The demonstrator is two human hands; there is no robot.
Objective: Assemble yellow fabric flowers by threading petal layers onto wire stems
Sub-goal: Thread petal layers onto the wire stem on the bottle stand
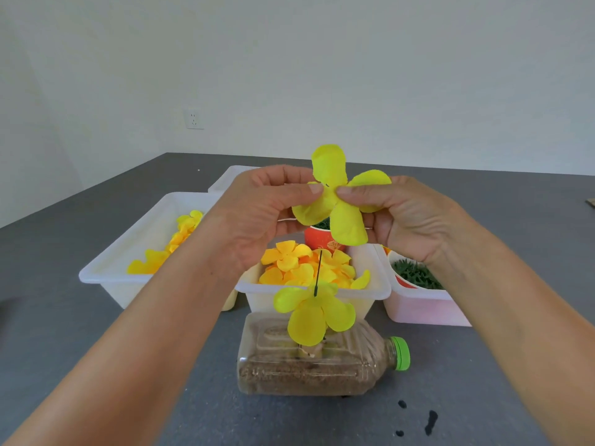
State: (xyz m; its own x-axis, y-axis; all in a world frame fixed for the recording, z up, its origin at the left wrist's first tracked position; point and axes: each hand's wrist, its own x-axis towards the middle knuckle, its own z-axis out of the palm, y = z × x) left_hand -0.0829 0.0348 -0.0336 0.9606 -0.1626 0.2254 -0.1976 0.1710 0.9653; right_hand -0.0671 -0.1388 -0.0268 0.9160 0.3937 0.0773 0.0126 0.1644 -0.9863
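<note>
A bright yellow four-petal layer (pixel 331 175) is held up in the air above the table. My left hand (pixel 257 214) pinches its centre from the left, and my right hand (pixel 409 217) pinches it from the right. Below it a thin black wire stem (pixel 318 272) stands upright. A second yellow petal layer (pixel 310 312) sits low on that stem. The stem rises from a clear plastic bottle (pixel 322 365) lying on its side, part filled with brown grains, with a green cap (pixel 401 353).
A white bin (pixel 135 252) at the left holds yellow-orange petals. Another white bin (pixel 367 284) behind the bottle is full of orange-yellow petals. A pink bin (pixel 418 309) at the right holds a cup of green parts (pixel 415 274). A red cup (pixel 322 238) stands behind. Black spots (pixel 429 421) mark the grey table.
</note>
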